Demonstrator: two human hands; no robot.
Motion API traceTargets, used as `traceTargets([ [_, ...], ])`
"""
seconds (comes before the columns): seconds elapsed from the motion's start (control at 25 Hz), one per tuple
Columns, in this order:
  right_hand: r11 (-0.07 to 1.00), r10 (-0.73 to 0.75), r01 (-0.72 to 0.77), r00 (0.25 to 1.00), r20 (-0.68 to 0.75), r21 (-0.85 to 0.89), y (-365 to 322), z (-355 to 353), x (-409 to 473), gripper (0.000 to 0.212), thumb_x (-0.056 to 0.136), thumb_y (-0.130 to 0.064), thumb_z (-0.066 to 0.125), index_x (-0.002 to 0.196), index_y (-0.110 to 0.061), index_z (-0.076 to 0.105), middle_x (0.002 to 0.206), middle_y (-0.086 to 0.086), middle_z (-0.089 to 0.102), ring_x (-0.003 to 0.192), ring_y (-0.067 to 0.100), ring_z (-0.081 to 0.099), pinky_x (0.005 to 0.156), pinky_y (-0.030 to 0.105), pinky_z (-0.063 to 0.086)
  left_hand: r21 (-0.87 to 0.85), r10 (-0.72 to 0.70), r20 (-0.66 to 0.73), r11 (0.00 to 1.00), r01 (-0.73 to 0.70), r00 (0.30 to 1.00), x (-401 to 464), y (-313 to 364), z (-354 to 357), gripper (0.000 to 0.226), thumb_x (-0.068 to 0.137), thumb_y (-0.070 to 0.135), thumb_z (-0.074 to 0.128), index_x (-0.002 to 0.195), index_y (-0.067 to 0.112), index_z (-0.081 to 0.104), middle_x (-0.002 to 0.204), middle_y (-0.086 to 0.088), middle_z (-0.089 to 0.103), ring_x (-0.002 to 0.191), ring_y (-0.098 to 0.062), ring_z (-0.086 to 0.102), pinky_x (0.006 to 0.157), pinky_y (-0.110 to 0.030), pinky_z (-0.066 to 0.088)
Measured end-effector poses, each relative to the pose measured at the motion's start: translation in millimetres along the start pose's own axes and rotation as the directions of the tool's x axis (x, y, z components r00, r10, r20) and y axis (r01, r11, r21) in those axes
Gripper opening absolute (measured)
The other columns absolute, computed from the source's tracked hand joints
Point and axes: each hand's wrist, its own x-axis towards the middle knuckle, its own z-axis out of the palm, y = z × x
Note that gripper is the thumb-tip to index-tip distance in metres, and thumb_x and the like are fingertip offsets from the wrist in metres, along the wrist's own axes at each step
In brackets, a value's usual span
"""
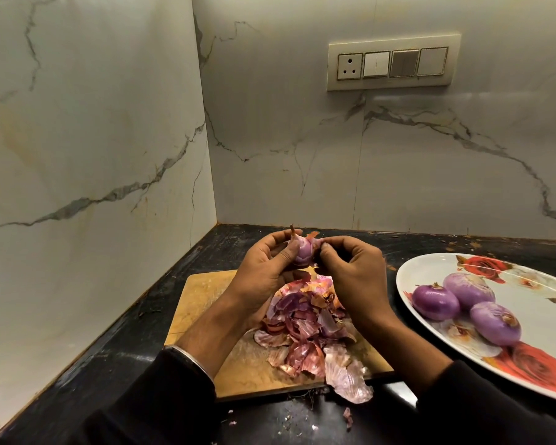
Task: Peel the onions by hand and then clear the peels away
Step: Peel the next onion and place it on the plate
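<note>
Peels (305, 329) below; both hands (264, 268) grip onion (303, 252).

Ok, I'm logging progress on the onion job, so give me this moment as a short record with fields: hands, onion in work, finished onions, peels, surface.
left hand: left hand holds the onion in work from the left
right hand: right hand pinches a flap of skin at the onion's right side
onion in work: onion, partly peeled, held above the board
finished onions: three peeled onions on the floral plate
peels: pile of peels on the wooden cutting board, some spilling over its near edge
surface: dark countertop
</note>
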Motion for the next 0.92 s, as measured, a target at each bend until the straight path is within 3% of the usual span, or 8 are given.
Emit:
traceTargets([
  [0.24,1.0,0.015,-0.015,1.0,0.004,-0.014,-1.0,0.9,-0.3,0.011,0.093,-0.018,0.063,0.098,-0.014,0.073,0.087,0.0,0.073,0.081,0.013,0.071,0.072,0.036,0.062,0.036,0.002,0.037,0.999,-0.003,0.999,-0.1,-1.0,1.0,0.024,0.097,0.009,0.054,0.119,0.012,0.063,0.113,-0.01,0.071,0.101,-0.022,0.071,0.083,-0.031,0.06],
  [0.36,0.998,-0.046,0.049,0.997,0.066,-0.05,-6.1,2.9,-3.5,0.021,0.09,-0.032,0.068,0.105,-0.018,0.072,0.092,-0.006,0.074,0.086,0.006,0.07,0.075,0.027,0.06,0.037,0.013,0.059,0.999,-0.015,0.998,-0.4,-1.3,0.5,0.027,0.097,0.01,0.053,0.123,0.011,0.062,0.113,-0.011,0.072,0.106,-0.022,0.071,0.089,-0.034,0.059],
  [0.56,0.994,-0.081,0.082,0.996,0.023,-0.076,-1.9,0.5,-2.0,0.014,0.092,-0.017,0.067,0.103,-0.013,0.075,0.087,-0.002,0.074,0.08,0.009,0.072,0.07,0.032,0.062,0.031,0.01,0.035,0.999,-0.011,0.999,-0.5,-0.5,0.7,0.029,0.088,0.013,0.062,0.117,0.013,0.064,0.112,-0.009,0.071,0.104,-0.022,0.071,0.084,-0.032,0.061],
  [0.76,0.977,-0.151,0.139,0.986,-0.067,-0.159,-2.6,0.2,-2.8,0.008,0.093,-0.018,0.067,0.095,-0.014,0.073,0.079,-0.006,0.071,0.073,0.005,0.068,0.065,0.019,0.057,0.019,-0.019,0.061,1.0,0.018,0.998,-2.2,-3.8,2.1,0.029,0.093,0.005,0.059,0.122,0.01,0.063,0.12,-0.011,0.068,0.111,-0.025,0.068,0.09,-0.037,0.059],
  [0.92,0.958,-0.2,0.186,0.979,-0.046,-0.217,-3.9,3.8,-5.6,0.006,0.092,-0.018,0.067,0.095,-0.015,0.072,0.081,-0.006,0.07,0.074,0.002,0.067,0.064,0.012,0.053,0.043,-0.009,0.051,0.999,0.007,0.999,-2.5,-6.1,2.5,0.042,0.079,0.014,0.072,0.12,0.01,0.063,0.12,-0.017,0.067,0.11,-0.03,0.068,0.093,-0.041,0.057],
])
